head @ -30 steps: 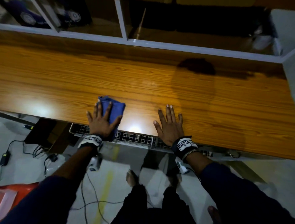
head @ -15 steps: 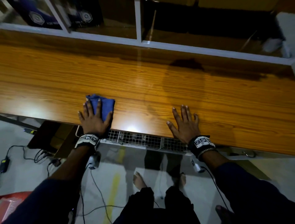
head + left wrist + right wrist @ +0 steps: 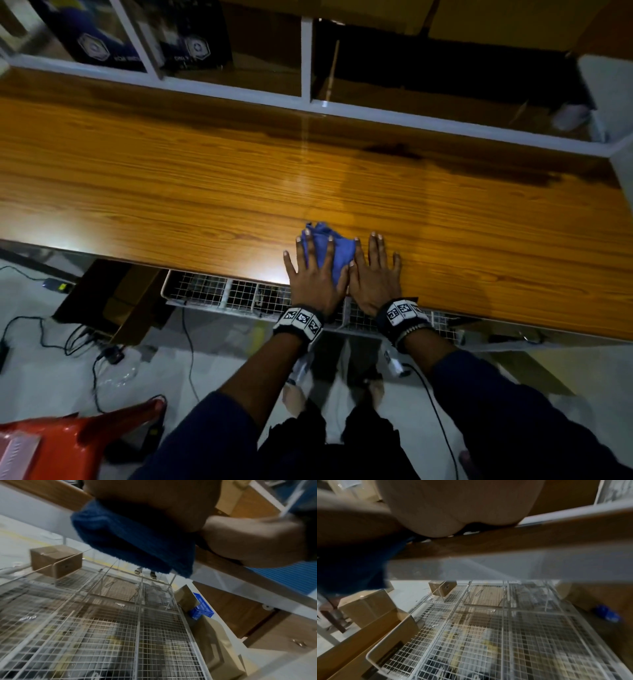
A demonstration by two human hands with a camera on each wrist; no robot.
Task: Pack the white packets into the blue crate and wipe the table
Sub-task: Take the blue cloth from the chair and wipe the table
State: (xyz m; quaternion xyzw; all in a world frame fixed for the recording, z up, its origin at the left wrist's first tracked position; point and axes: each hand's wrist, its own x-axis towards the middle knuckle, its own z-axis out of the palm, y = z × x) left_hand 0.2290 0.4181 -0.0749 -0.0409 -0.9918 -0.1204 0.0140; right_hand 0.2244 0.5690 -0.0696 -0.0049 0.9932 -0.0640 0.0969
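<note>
Hands lay side by side at the near edge of the tabletop [image 3: 171,192], a long wood-grain surface on which the head view showed no white packets. A wire-mesh rack [image 3: 219,294] hung below that edge, and the left wrist view showed a blue crate [image 3: 202,607] well apart from the hands, down at floor level beside cardboard boxes; whether it held packets could not be told. Packing therefore appeared finished, and the wiping appeared to be the step in hand; how much surface remained to be wiped could not be judged, as no dirt or streaks showed.

Left hand [image 3: 313,277] was spread flat, fingers straight, pressing down on a bunched blue cloth [image 3: 337,246], part of which draped over the tabletop's edge in the left wrist view. Right hand [image 3: 375,277] was likewise spread flat, palm down on bare wood just beside the cloth, its thumb side touching or nearly touching the left hand; it held nothing.
</note>
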